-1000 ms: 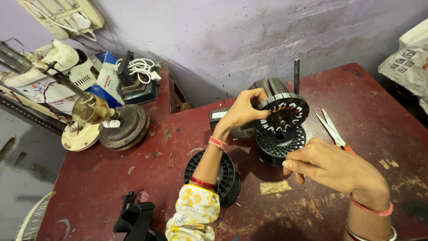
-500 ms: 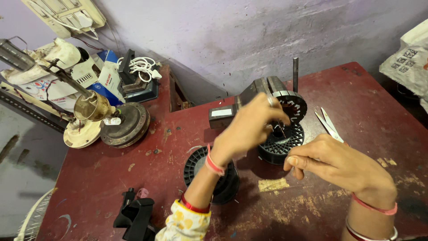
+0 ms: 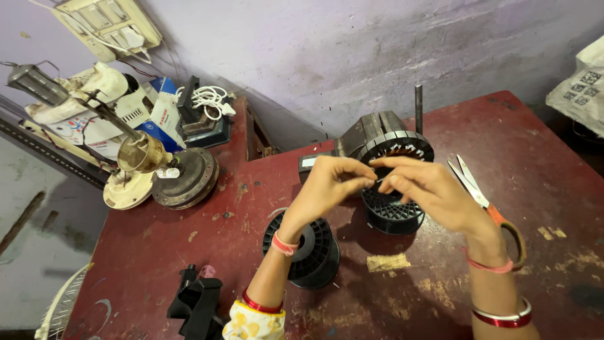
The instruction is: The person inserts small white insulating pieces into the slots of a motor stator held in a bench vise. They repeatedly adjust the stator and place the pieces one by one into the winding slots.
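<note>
At the bottom left of the frame a black plastic clamp-like part [image 3: 196, 302] lay on the worn dark-red surface [image 3: 157, 252]. Just right of it, the left forearm rose from a yellow patterned sleeve over a black ribbed plastic spool [image 3: 309, 249], which lay flat near the lower middle. A small tan scrap of paper [image 3: 388, 262] lay beside the spool, to its right.

In the centre of the frame the two hands met. The left hand [image 3: 330, 182] had its fingertips pinched narrow, and the right hand [image 3: 420, 186] was pinched the same way, thumb and forefinger closed; between them ran something very fine, seemingly a thin wire, too small to make out for sure. Both hands hovered right in front of a round grey metal stator with slotted rim [image 3: 393, 146], which sat on a second black ribbed spool [image 3: 393, 214] directly beneath the right hand.

To the right, scissors with orange handles [image 3: 481, 198] lay on the surface, partly behind the right wrist. Farther back at the left stood a dull round metal motor housing [image 3: 185, 177], with a coiled white cable [image 3: 206, 99] behind it near the wall.
</note>
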